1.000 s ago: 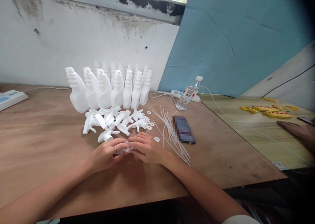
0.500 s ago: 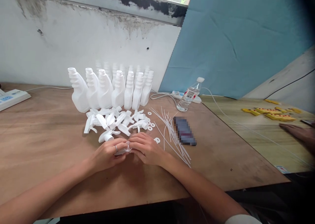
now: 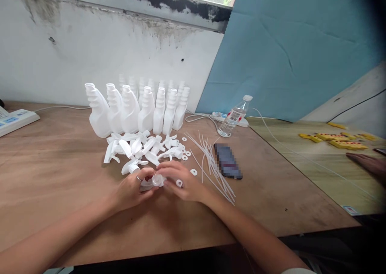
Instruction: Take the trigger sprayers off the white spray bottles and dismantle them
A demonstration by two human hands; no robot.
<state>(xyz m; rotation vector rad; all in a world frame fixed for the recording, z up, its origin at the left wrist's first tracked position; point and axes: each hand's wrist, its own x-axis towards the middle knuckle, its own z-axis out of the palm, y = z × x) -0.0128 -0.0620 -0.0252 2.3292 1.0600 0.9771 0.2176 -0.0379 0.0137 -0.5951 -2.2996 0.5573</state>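
In the middle of the near table, my left hand (image 3: pixel 132 189), with a ring on one finger, is closed around a white spray trigger head (image 3: pixel 157 180). The round collar faces up towards me. From the other side, my right hand (image 3: pixel 183 183) has its fingertips at the collar's edge. A white ring washer (image 3: pixel 179 183) shows among the curled fingers of that hand. Just beyond the hands lies a heap of white spray trigger heads (image 3: pixel 135 146). Several loose flat washers (image 3: pixel 193 172) lie to the right of the heap.
White bottles (image 3: pixel 99 115) stand in rows by the wall. Thin white tubes (image 3: pixel 211 165) lie right of my hands, beside a dark pixelated object (image 3: pixel 228 161). A water bottle (image 3: pixel 234 117) and cables stand behind. Another person's hand (image 3: pixel 366 161) is near yellow parts (image 3: pixel 346 143) at far right.
My fingers have parted somewhat around the trigger head, so its collar shows more. A washer has come into sight in my right hand. The view has shifted slightly.
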